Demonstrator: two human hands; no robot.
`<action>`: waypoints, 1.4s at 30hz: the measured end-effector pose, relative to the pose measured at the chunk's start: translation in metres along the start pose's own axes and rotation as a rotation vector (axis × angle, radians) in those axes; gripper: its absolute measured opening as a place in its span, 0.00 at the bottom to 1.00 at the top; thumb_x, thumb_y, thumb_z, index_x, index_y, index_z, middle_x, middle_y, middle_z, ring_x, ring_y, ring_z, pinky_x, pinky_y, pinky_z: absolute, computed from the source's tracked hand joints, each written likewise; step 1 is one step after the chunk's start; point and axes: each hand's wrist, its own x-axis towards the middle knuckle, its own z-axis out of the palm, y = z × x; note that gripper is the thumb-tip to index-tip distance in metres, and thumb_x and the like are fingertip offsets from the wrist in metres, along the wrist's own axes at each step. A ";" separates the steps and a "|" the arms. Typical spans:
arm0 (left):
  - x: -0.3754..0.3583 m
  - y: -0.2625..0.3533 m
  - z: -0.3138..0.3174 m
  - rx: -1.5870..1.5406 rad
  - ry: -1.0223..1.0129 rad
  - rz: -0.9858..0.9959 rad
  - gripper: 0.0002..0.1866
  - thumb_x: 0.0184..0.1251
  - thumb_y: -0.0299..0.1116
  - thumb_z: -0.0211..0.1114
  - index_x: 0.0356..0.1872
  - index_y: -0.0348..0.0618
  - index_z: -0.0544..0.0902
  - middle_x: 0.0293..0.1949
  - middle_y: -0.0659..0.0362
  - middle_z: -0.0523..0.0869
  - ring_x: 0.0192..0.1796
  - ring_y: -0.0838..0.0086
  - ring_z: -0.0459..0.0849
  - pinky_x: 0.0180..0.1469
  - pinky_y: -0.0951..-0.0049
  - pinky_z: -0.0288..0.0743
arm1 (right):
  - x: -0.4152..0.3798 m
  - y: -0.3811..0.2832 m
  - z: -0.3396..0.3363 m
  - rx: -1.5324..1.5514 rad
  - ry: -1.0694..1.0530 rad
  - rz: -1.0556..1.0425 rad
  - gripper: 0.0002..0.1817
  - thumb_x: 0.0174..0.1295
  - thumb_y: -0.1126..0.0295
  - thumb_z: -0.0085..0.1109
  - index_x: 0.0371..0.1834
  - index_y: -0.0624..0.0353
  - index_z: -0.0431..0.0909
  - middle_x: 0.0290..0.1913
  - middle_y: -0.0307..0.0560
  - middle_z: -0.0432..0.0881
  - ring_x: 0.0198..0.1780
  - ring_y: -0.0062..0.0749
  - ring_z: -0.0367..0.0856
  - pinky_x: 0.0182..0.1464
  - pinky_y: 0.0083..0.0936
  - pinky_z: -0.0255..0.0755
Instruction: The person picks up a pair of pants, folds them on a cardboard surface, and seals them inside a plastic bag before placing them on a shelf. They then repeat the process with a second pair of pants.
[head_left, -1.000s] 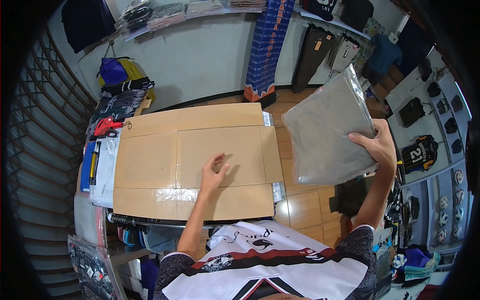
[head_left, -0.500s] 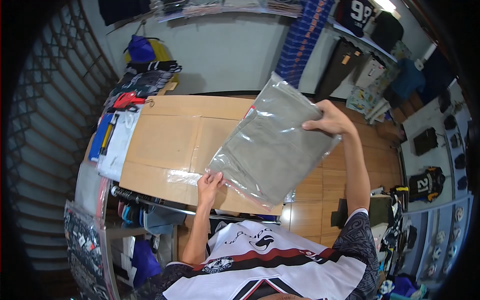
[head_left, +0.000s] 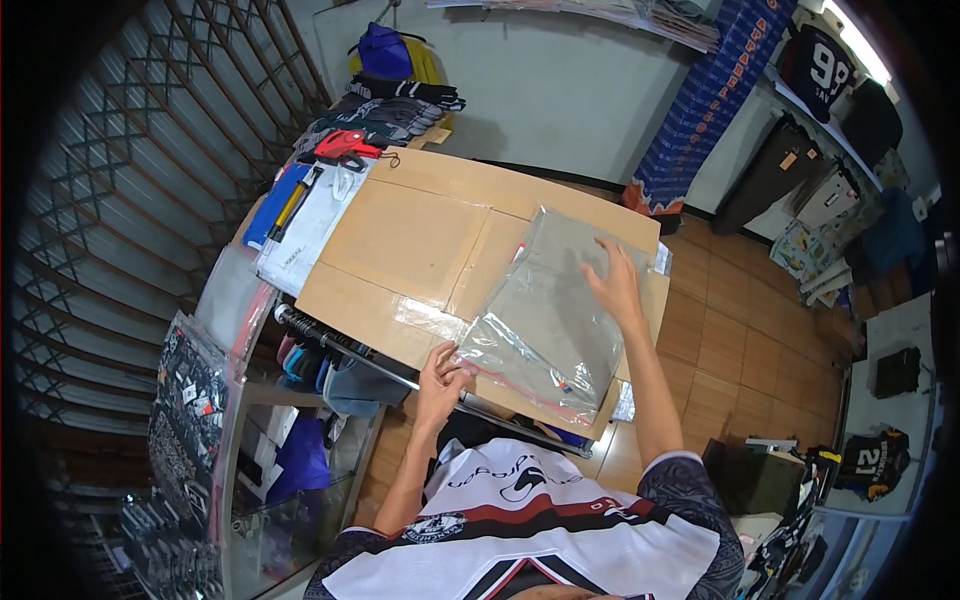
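Observation:
A folded grey-green garment (head_left: 572, 262) lies inside a clear plastic bag (head_left: 497, 352) with a red strip along its near edge. The bag rests at a slant on the right part of the cardboard sheet (head_left: 400, 235). My left hand (head_left: 438, 388) is at the bag's near left corner, thumb and fingers bent around it in a pinch. Over the right part of the bag, my right hand (head_left: 617, 290) is open, its fingers spread and holding nothing.
Left of the cardboard are a red tool (head_left: 345, 148), a yellow-black cutter (head_left: 292, 208) and white papers (head_left: 312, 245). Folded clothes (head_left: 375, 118) are piled behind. A glass case (head_left: 300, 510) stands below left; tiled floor (head_left: 715, 330) spreads to the right.
The bagged garment has gone from being held up at a tilt to lying on the cardboard. My right hand has let go of its far edge and opened. The view has shifted.

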 end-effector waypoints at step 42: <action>0.067 0.006 -0.030 0.397 -0.233 0.431 0.08 0.76 0.29 0.67 0.45 0.34 0.82 0.27 0.56 0.88 0.28 0.79 0.86 0.30 0.72 0.79 | -0.202 -0.214 0.147 -0.154 0.076 0.378 0.28 0.63 0.74 0.62 0.70 0.51 0.76 0.65 0.65 0.72 0.49 0.68 0.84 0.49 0.54 0.82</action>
